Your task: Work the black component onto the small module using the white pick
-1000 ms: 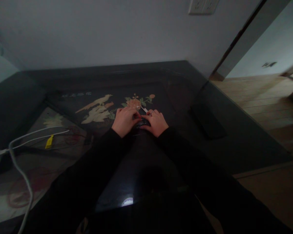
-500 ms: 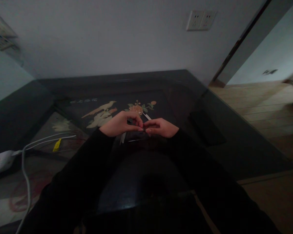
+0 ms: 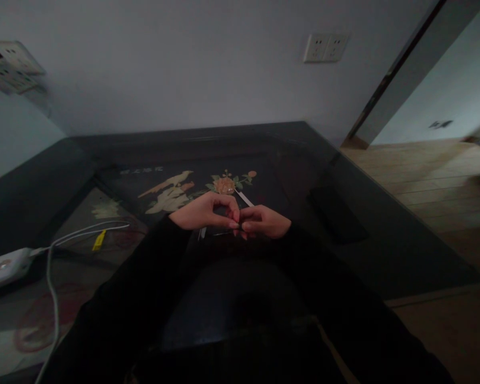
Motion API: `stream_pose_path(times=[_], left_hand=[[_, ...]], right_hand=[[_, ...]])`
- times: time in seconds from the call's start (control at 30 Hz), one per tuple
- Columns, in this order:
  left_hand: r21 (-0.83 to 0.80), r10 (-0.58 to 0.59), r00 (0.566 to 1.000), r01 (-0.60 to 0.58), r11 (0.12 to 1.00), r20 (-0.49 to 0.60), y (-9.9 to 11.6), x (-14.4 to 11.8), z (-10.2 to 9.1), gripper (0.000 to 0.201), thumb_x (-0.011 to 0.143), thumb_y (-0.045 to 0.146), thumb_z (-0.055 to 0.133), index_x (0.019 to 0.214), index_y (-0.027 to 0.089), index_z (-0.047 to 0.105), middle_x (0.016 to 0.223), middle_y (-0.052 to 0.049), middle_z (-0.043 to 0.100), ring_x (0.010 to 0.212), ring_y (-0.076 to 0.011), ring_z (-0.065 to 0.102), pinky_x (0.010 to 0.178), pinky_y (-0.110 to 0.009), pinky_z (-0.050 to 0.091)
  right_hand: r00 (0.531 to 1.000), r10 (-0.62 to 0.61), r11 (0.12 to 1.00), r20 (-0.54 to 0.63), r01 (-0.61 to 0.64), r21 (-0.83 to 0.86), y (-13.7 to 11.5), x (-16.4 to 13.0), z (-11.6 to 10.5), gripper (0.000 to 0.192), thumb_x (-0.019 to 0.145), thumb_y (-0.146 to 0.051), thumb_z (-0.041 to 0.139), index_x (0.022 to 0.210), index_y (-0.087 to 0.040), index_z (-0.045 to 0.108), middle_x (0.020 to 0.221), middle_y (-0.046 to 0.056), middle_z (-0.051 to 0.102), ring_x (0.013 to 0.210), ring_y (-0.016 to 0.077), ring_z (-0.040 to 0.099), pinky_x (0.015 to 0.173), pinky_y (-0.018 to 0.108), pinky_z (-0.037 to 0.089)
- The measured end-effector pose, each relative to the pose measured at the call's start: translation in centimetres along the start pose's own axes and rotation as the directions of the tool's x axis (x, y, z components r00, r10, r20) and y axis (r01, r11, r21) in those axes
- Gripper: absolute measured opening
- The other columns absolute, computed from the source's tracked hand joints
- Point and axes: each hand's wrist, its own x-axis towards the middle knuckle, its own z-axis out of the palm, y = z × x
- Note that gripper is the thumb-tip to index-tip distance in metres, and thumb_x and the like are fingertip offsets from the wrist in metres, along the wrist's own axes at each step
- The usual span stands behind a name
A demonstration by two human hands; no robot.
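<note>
Fingertips of both hands meet over the middle of the dark glass-topped table in the head view, the only view there is. The left hand curls with thumb and forefinger closed together at the tips; the right hand mirrors it, its fingers pinched in toward the same spot. Between them sits something small and dark, too dim to name, and I cannot tell whether both hands truly clamp it or only one does. It is held just above the tabletop, close in front of the body.

Under and just beyond the hands lie thin pale strips, one slanting up to the right past the flower inlay, another short one showing below the left hand. A dark flat slab lies well apart to the right. At far left a white power strip trails its white cable with a yellow tag.

For fine two-handed pinching like this, my judgement is that the light is the weak point: wrists should rest on the glass for steadiness, the grip should stay at the fingertips, and the piece should stay low so a slip drops it onto the table, not the floor.
</note>
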Motion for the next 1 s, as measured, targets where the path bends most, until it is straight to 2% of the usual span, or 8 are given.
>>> stream_pose_path(times=[0.2,0.27,0.33,0.43,0.6,0.77,0.87,1.0], left_hand=[[-0.004,0.007,0.980,-0.008,1.000,-0.200,-1.4,-1.0,0.0,0.028,0.073,0.031,0.069,0.097,0.018,0.061,0.089,-0.003,0.062,0.081,-0.0163,0.059,0.077,-0.031,0.047],[0.090,-0.039,0.932,0.076,0.993,-0.361,-3.1,-1.8,0.3,0.030,0.080,0.033,0.061,0.106,0.019,0.058,0.087,-0.002,0.061,0.080,-0.0162,0.060,0.074,-0.031,0.048],[0.307,-0.089,0.838,0.293,0.906,-0.538,-5.2,-2.7,0.7,0.026,0.082,0.032,0.057,0.105,0.020,0.057,0.082,-0.001,0.061,0.075,-0.0159,0.060,0.072,-0.030,0.049],[0.356,-0.122,0.751,0.442,0.823,-0.649,-8.2,-3.8,1.5,0.024,0.080,0.028,0.057,0.101,0.018,0.056,0.082,-0.002,0.060,0.066,-0.0156,0.054,0.071,-0.033,0.047],[0.381,-0.156,0.708,0.536,0.753,-0.688,-9.6,-4.0,2.5,0.026,0.076,0.042,0.060,0.088,0.020,0.053,0.079,-0.004,0.057,0.077,-0.0228,0.057,0.075,-0.037,0.045],[0.351,-0.167,0.697,0.535,0.769,-0.697,-8.9,-3.5,3.0,0.018,0.076,0.034,0.058,0.072,0.023,0.044,0.072,-0.002,0.055,0.077,-0.0237,0.058,0.076,-0.036,0.044],[0.268,-0.184,0.688,0.495,0.826,-0.702,-8.5,-3.5,3.2,0.016,0.078,0.033,0.054,0.077,0.024,0.041,0.068,0.000,0.055,0.068,-0.0208,0.058,0.069,-0.033,0.044],[0.098,-0.222,0.727,0.371,0.924,-0.650,-7.5,-3.3,4.2,0.020,0.087,0.038,0.043,0.099,0.023,0.037,0.064,0.005,0.058,0.046,-0.0136,0.053,0.051,-0.026,0.041]], right_hand=[[0.989,-0.038,0.999,-0.144,0.041,0.020,0.6,0.4,0.6,0.049,0.067,-0.056,0.073,0.088,-0.013,0.063,0.072,0.001,0.064,0.053,0.0073,0.054,0.045,0.020,0.035],[0.980,-0.046,0.998,-0.195,0.053,0.033,1.0,0.6,0.7,0.048,0.069,-0.057,0.071,0.088,-0.014,0.063,0.069,0.000,0.063,0.051,0.0069,0.053,0.043,0.019,0.033],[0.969,-0.041,0.997,-0.246,0.057,0.056,1.6,0.9,0.8,0.046,0.072,-0.057,0.068,0.088,-0.014,0.064,0.067,-0.001,0.061,0.048,0.0062,0.051,0.041,0.019,0.031],[0.946,-0.012,0.995,-0.325,0.043,0.090,2.3,1.3,1.1,0.046,0.075,-0.057,0.065,0.089,-0.014,0.063,0.063,-0.002,0.059,0.045,0.0055,0.049,0.039,0.019,0.029],[0.911,-0.001,0.996,-0.412,0.039,0.083,2.8,1.5,1.6,0.046,0.073,-0.058,0.066,0.087,-0.015,0.060,0.058,-0.004,0.059,0.041,0.0050,0.048,0.037,0.018,0.029],[0.880,-0.011,0.998,-0.475,0.038,0.047,3.0,1.6,1.8,0.045,0.072,-0.058,0.067,0.085,-0.016,0.058,0.054,-0.005,0.058,0.039,0.0055,0.047,0.036,0.018,0.029],[0.857,-0.006,0.998,-0.516,0.041,0.056,3.2,1.7,1.9,0.044,0.071,-0.058,0.067,0.083,-0.017,0.058,0.053,-0.005,0.057,0.038,0.0056,0.045,0.035,0.018,0.028],[0.823,-0.018,0.997,-0.567,0.058,0.052,3.4,1.8,1.8,0.044,0.071,-0.057,0.066,0.085,-0.017,0.058,0.052,-0.006,0.056,0.038,0.0057,0.045,0.035,0.019,0.027]])
